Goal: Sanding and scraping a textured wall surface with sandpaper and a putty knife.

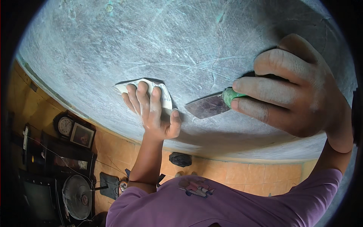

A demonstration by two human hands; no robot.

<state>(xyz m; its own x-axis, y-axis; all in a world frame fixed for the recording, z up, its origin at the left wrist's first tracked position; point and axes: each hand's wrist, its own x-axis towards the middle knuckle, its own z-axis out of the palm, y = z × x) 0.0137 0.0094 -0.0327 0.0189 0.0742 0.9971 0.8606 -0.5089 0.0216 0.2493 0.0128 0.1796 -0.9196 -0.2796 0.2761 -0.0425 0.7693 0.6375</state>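
Note:
A sheet of sandpaper [165,95], its pale back outward with faint dark marks, lies bent against the scratched grey-blue wall [170,41]. My left hand [151,109] presses it there, fingers spread over the sheet and thumb near its lower right edge. Its rough face is hidden. To the right, my right hand [291,89] grips a putty knife [208,106] by its green handle, most of which is covered by the fingers. The dull blade points left towards the sandpaper, close to the wall; I cannot tell if it touches. Pale dust coats both hands.
Orange floor tiles [223,172] run along the wall's foot, with a black bundle [180,159] on them. At lower left stand a fan [77,196], a television [39,200], a clock [65,125] and a framed picture [82,134]. Thin cables hang there.

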